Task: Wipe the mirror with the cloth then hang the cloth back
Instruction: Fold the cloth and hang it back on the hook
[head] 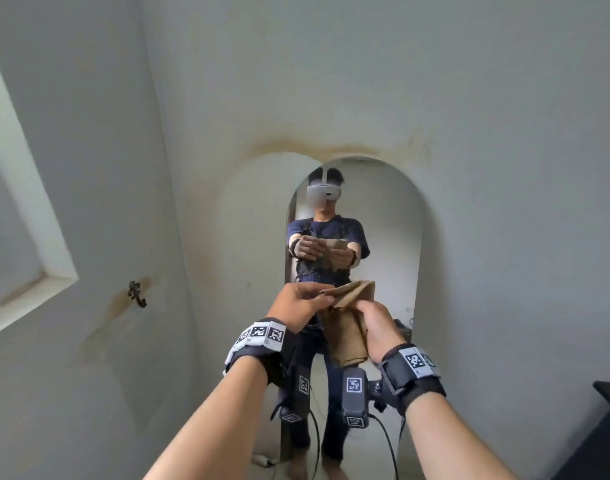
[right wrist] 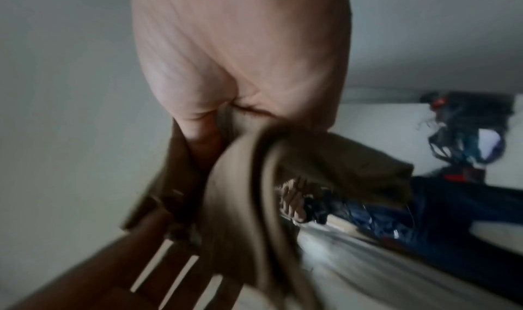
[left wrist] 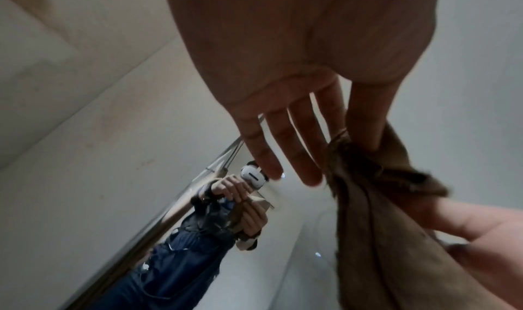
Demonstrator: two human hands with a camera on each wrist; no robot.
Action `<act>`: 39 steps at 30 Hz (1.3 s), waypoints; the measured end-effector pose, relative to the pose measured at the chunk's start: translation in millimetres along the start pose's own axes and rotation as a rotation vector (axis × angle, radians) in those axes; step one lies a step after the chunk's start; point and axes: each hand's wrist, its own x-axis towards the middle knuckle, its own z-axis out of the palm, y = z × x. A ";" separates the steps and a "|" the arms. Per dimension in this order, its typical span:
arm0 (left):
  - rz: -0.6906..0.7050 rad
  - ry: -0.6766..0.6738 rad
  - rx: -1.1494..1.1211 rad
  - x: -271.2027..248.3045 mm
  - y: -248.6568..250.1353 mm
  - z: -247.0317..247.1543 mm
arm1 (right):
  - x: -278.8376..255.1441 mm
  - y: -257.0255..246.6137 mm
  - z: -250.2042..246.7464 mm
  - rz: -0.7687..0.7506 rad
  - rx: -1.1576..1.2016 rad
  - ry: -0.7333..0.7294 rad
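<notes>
No readable text, only black-and-white coded squares on both wristbands [head: 262, 336].

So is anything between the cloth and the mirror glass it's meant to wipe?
Nothing visible. Both the left hand and right hand hold the brown cloth in the air in front of the arched mirror, with only open space between cloth and glass.

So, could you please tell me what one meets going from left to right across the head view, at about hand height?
Window recess → wall hook → left hand → brown cloth, held by both hands → right hand → mirror's right edge → dark furniture, lower right.
</notes>
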 end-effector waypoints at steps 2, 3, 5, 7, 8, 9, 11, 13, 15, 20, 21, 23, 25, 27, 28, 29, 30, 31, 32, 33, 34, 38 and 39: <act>-0.021 0.060 -0.019 -9.7 9.7 -9.8 | -8.9 -5.1 11.1 0.012 0.005 -0.055; -0.042 0.107 -0.033 -15.3 11.9 -15.9 | -12.5 -5.2 15.7 0.009 -0.009 -0.080; -0.085 0.192 -0.038 -24.1 12.2 -27.7 | -16.6 -1.9 23.7 -0.023 -0.071 -0.090; -0.126 0.251 0.011 -30.8 11.4 -37.0 | -17.7 2.7 30.5 -0.071 -0.174 -0.037; -0.146 0.281 0.050 -33.4 10.8 -41.0 | -19.3 3.2 32.6 -0.124 -0.226 0.021; -0.173 0.310 0.084 -37.1 11.7 -44.8 | -21.3 3.1 34.6 -0.176 -0.267 0.065; -0.226 0.343 0.097 -42.5 10.1 -49.5 | -27.9 1.1 39.5 -0.203 -0.302 0.029; -0.250 0.339 0.071 -50.3 11.9 -50.7 | -40.9 -3.6 47.1 -0.105 -0.295 -0.161; -0.245 0.315 0.024 -58.8 15.6 -50.8 | -47.0 -3.6 54.8 -0.061 -0.277 -0.313; -0.257 0.232 -0.224 -82.0 26.1 -54.9 | -44.1 -0.1 65.4 -0.158 -0.246 -0.334; -0.253 0.255 -0.252 -85.9 26.3 -57.7 | -42.0 0.5 64.1 -0.163 -0.228 -0.330; -0.246 0.332 -0.283 -93.2 26.2 -66.5 | -38.0 1.4 60.4 -0.168 -0.186 -0.322; -0.251 0.402 -0.286 -101.1 25.7 -77.1 | -35.0 2.1 55.7 -0.169 -0.191 -0.299; -0.256 0.459 -0.276 -108.9 23.8 -87.7 | -33.5 1.6 53.0 -0.166 -0.216 -0.287; -0.258 0.483 -0.274 -111.8 23.6 -91.7 | -31.6 1.9 52.9 -0.192 -0.255 -0.278; -0.261 0.508 -0.274 -113.8 22.9 -95.2 | -29.5 2.2 53.3 -0.242 -0.341 -0.253; -0.264 0.531 -0.276 -114.9 22.5 -97.7 | -26.4 2.9 55.0 -0.305 -0.458 -0.215; -0.268 0.549 -0.279 -115.6 22.6 -99.1 | -25.8 2.2 57.4 -0.367 -0.574 -0.182; -0.272 0.557 -0.284 -116.0 23.3 -99.2 | -27.2 1.2 60.5 -0.426 -0.646 -0.174; -0.275 0.554 -0.292 -115.8 24.6 -98.0 | -31.2 -0.9 65.5 -0.472 -0.666 -0.203; -0.278 0.544 -0.298 -115.4 26.3 -95.8 | -35.7 -2.6 72.0 -0.501 -0.643 -0.265; -0.260 0.506 -0.340 -115.4 36.7 -81.0 | -62.4 -13.5 94.6 -0.351 -0.431 -0.603; -0.248 0.511 -0.376 -115.8 38.5 -79.1 | -66.0 -15.2 97.3 -0.338 -0.405 -0.629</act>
